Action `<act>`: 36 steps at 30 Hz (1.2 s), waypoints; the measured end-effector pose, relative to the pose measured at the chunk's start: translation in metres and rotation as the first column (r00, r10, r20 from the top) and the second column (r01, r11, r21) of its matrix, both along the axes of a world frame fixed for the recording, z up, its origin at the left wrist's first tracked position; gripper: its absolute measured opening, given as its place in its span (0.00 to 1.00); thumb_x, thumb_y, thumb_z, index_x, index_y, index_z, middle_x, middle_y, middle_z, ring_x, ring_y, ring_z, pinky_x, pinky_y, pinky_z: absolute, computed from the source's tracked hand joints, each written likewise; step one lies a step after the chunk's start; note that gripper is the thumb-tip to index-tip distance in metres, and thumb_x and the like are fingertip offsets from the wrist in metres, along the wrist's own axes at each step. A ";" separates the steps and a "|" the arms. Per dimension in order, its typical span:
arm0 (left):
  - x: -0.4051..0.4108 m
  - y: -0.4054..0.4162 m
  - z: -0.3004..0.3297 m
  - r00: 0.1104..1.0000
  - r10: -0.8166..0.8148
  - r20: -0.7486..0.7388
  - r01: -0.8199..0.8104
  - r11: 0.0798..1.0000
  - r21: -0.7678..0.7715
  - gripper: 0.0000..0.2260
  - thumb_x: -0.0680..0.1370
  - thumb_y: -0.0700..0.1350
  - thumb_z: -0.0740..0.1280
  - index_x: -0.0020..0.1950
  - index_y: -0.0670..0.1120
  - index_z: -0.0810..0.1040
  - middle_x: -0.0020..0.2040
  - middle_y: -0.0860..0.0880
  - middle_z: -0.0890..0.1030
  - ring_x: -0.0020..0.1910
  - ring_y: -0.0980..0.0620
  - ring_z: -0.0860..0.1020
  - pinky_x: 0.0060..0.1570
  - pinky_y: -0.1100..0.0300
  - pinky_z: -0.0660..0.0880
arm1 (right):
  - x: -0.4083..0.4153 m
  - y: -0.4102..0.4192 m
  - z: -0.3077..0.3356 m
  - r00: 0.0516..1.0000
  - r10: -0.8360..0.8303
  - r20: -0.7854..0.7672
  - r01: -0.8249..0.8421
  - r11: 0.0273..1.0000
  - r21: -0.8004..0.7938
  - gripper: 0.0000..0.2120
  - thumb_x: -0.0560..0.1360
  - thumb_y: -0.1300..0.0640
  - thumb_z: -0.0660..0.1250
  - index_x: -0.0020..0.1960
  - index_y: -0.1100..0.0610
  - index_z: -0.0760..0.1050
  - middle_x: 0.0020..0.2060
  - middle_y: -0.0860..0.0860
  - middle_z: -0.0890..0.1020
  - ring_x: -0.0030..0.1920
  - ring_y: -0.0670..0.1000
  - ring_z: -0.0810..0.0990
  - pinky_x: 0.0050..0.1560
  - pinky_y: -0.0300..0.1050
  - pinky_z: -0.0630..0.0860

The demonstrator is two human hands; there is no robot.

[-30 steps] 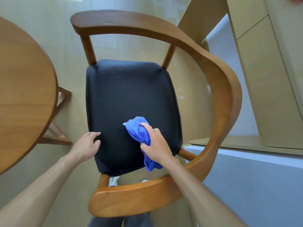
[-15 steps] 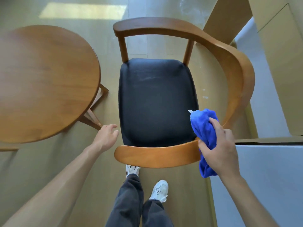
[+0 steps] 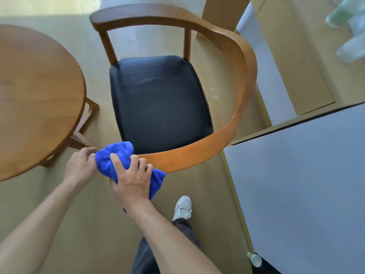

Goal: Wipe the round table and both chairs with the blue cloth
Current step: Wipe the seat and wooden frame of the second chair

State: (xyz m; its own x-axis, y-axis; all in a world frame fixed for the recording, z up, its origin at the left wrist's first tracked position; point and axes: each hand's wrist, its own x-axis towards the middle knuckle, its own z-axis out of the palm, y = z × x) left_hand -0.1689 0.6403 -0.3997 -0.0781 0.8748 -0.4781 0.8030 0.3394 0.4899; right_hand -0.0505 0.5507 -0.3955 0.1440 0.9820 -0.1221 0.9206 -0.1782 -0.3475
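A wooden chair with a curved rail (image 3: 233, 56) and a black seat (image 3: 160, 101) stands in front of me. The bunched blue cloth (image 3: 112, 157) lies over the near left end of the rail. My right hand (image 3: 132, 178) presses on the cloth from above and grips it. Just left of the cloth, my left hand (image 3: 81, 167) has its fingers curled against the cloth's edge; whether it grips the cloth or the rail end is hidden. The round wooden table (image 3: 33, 99) is at the left. The second chair is out of view.
A grey-blue panel (image 3: 306, 184) with a wooden edge fills the right side, close to the chair. Light wooden cabinets (image 3: 296, 66) stand behind it. My leg and a white shoe (image 3: 183, 207) are on the tan floor below the chair rail.
My right hand carried the cloth off the seat to the right part of the near rail, then left along it to its left end. My left hand came up beside the cloth.
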 end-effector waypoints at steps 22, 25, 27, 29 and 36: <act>0.061 0.028 0.010 0.970 -0.234 0.071 0.232 0.972 0.030 0.15 0.81 0.46 0.58 0.67 0.47 0.72 0.66 0.45 0.72 0.63 0.45 0.72 0.61 0.50 0.69 | 0.227 -0.002 0.003 0.967 -0.200 0.160 0.199 0.980 0.022 0.23 0.76 0.52 0.68 0.71 0.49 0.71 0.57 0.60 0.74 0.54 0.62 0.73 0.53 0.57 0.71; 0.077 0.016 0.006 0.953 -0.293 0.070 0.292 0.956 0.032 0.15 0.81 0.46 0.57 0.67 0.47 0.71 0.66 0.48 0.71 0.65 0.48 0.69 0.63 0.52 0.67 | 0.266 0.014 -0.001 0.923 -0.345 0.173 0.341 0.939 0.053 0.24 0.78 0.53 0.65 0.74 0.48 0.66 0.60 0.60 0.71 0.57 0.61 0.70 0.58 0.58 0.71; 0.089 0.006 0.004 0.938 -0.342 0.045 0.341 0.939 0.030 0.16 0.81 0.47 0.57 0.68 0.47 0.71 0.67 0.48 0.70 0.66 0.48 0.68 0.65 0.51 0.66 | 0.279 0.021 -0.005 0.884 -0.445 0.142 0.442 0.895 0.057 0.25 0.79 0.52 0.64 0.74 0.48 0.64 0.62 0.60 0.69 0.60 0.61 0.68 0.59 0.60 0.71; 0.099 -0.003 0.002 0.917 -0.398 -0.016 0.398 0.916 0.045 0.17 0.81 0.48 0.57 0.69 0.47 0.70 0.68 0.49 0.70 0.67 0.48 0.67 0.65 0.52 0.65 | 0.277 0.025 -0.009 0.846 -0.518 0.126 0.512 0.856 0.075 0.25 0.78 0.52 0.64 0.74 0.48 0.64 0.62 0.60 0.69 0.61 0.62 0.68 0.59 0.60 0.71; 0.113 -0.027 -0.008 0.820 -0.501 -0.276 0.536 0.842 0.063 0.19 0.81 0.53 0.52 0.68 0.48 0.70 0.68 0.50 0.70 0.69 0.49 0.65 0.66 0.50 0.59 | 0.205 0.019 -0.011 0.890 -0.426 0.165 0.397 0.900 0.179 0.23 0.70 0.50 0.70 0.64 0.50 0.76 0.54 0.60 0.75 0.50 0.63 0.73 0.49 0.57 0.71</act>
